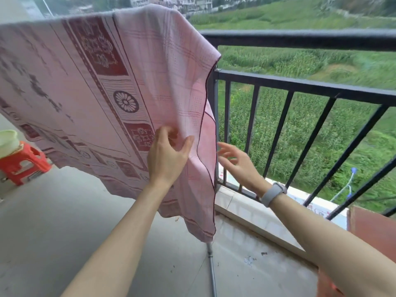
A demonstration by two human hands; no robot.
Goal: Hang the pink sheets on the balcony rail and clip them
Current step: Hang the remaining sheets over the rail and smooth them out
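Pink sheets: were draped over the balcony rail, hanging to the floor side. Left hand: was pinched on a fold near the sheet's right edge. Right hand: was held spread, fingers apart, just beside that edge.

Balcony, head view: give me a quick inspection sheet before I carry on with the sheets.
Surface: grey balcony floor, some dark specks.
Job's things: pink sheets draped over a high bar beside the black rail; no clips seen.
Clutter: red stool with a pale tub on top, far left.
Grippers: left hand pinches the sheet; right hand open, not gripping, beside its edge.
Cables: nothing seen.
Surroundings: green fields beyond the rail, buildings farther off.
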